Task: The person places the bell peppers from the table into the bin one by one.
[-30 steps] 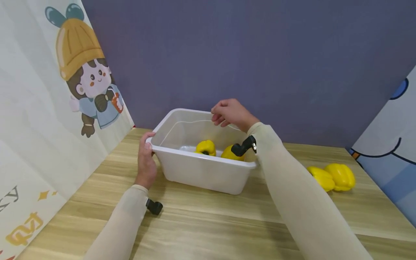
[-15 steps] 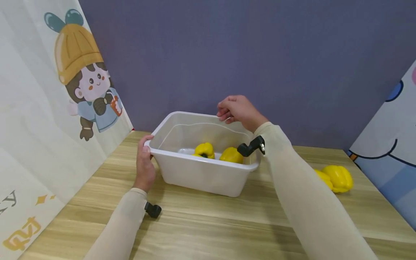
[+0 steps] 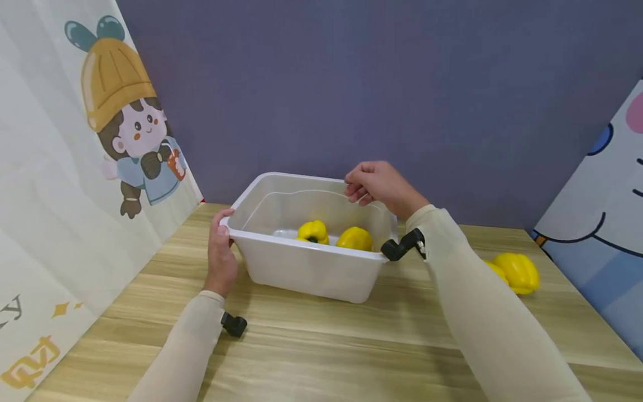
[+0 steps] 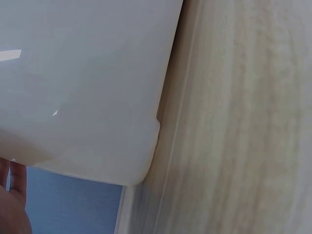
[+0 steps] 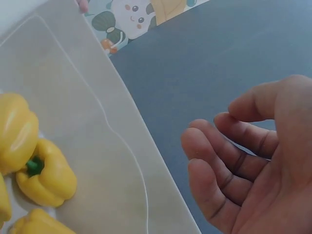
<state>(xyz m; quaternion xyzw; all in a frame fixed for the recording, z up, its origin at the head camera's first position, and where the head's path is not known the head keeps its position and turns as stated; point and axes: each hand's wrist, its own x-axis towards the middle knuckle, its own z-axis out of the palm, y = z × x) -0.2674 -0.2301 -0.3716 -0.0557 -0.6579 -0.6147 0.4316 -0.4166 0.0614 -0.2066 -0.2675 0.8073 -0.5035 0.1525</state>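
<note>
A white plastic bin [image 3: 306,271] stands on the wooden table, and my left hand [image 3: 221,259] grips the rim at its left end. In the left wrist view, the bin's wall [image 4: 87,97] hides most of that hand. My right hand [image 3: 382,187] hovers over the bin's back right rim, fingers loosely curled and holding nothing. Two yellow bell peppers show inside the bin in the head view, one with a green stem [image 3: 312,230] and one to its right [image 3: 354,238]. The right wrist view reveals several yellow bell peppers [image 5: 48,175] in there.
On the table at right lies a yellow bell pepper [image 3: 517,273], with another [image 3: 494,268] beside it, partly hidden by my right sleeve. A grey-blue panel [image 3: 351,84] rises close behind the bin. Cartoon-printed panels [image 3: 40,167] flank both sides.
My right hand has moved to the right along the bin's back rim and dipped a little, uncovering more of the right pepper inside. My left hand keeps its hold on the rim.
</note>
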